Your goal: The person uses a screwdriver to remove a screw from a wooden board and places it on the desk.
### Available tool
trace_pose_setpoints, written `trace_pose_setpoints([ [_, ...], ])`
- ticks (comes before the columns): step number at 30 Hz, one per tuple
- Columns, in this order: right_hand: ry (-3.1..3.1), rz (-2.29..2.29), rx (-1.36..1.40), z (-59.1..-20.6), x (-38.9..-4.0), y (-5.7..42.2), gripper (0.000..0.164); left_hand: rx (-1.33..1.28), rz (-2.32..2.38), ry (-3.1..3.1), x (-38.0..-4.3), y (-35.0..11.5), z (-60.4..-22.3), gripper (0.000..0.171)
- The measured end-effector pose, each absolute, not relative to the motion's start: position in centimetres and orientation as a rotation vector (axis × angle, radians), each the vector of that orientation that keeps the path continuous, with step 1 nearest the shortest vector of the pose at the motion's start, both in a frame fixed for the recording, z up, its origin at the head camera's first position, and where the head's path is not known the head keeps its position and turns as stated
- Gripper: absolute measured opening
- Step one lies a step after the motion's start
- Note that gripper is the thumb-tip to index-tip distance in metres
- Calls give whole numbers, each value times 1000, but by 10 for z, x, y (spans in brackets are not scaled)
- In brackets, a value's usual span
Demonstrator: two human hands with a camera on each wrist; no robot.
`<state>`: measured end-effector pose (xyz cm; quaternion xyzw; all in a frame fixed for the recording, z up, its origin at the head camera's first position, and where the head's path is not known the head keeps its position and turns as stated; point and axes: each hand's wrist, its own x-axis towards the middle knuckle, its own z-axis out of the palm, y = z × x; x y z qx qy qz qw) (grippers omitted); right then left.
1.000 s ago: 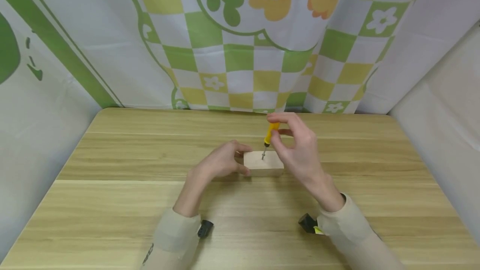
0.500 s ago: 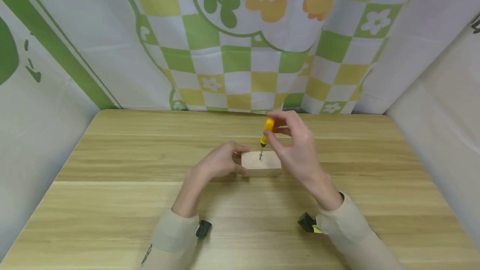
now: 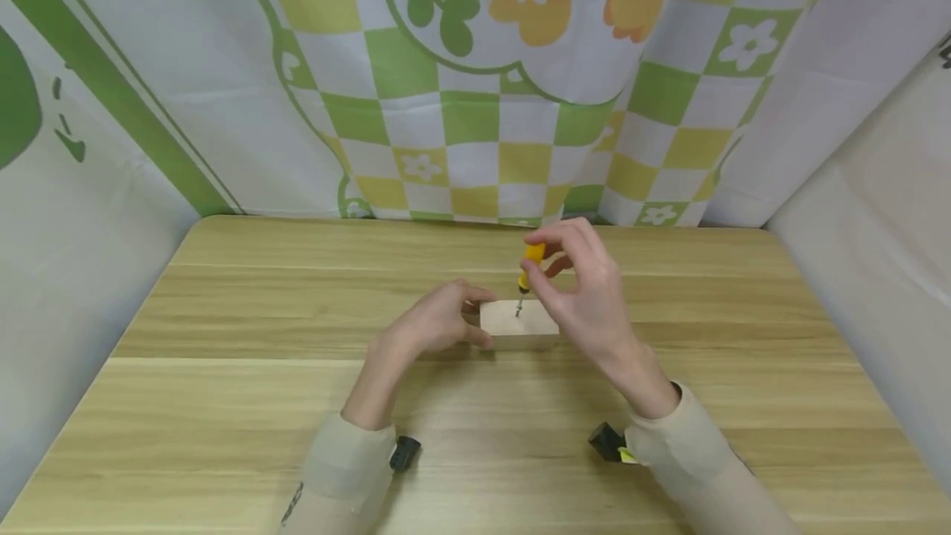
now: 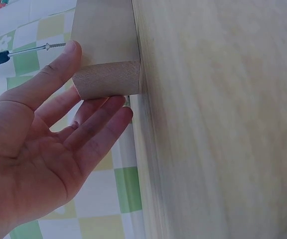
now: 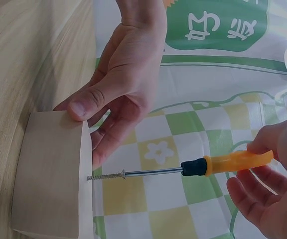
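A pale wooden block (image 3: pixel 499 320) lies on the table, its left end between the thumb and fingers of my left hand (image 3: pixel 434 320). Upright in the block's top stands a screw (image 5: pixel 106 176), most of its thread showing above the wood. The tip of a screwdriver (image 5: pixel 233 162) with a yellow handle, black collar and steel shaft meets the screw head. My right hand (image 3: pixel 590 291) pinches that handle near its upper end between thumb and fingers. In the left wrist view, the left thumb (image 4: pixel 66 57) lies along the block's near edge.
The wood-grain table (image 3: pixel 260 436) spreads around the block. Behind it hangs a green, yellow and white checked curtain (image 3: pixel 475 118), with pale cloth on both sides. A black wrist camera (image 3: pixel 404 453) sits at the left cuff, another camera (image 3: pixel 607 442) at the right.
The right fingers have shifted slightly around the yellow handle, and the screwdriver's lean has changed a little. The left hand and block hold their place on the table.
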<state>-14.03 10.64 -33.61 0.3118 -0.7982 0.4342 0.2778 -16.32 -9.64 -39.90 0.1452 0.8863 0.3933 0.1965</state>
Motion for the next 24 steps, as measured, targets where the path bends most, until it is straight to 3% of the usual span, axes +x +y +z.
trace_pose_setpoints([
  [24,-2078,1259,836,-334,-136,121,28,417,1094,2481,-164,-95,-400,61],
])
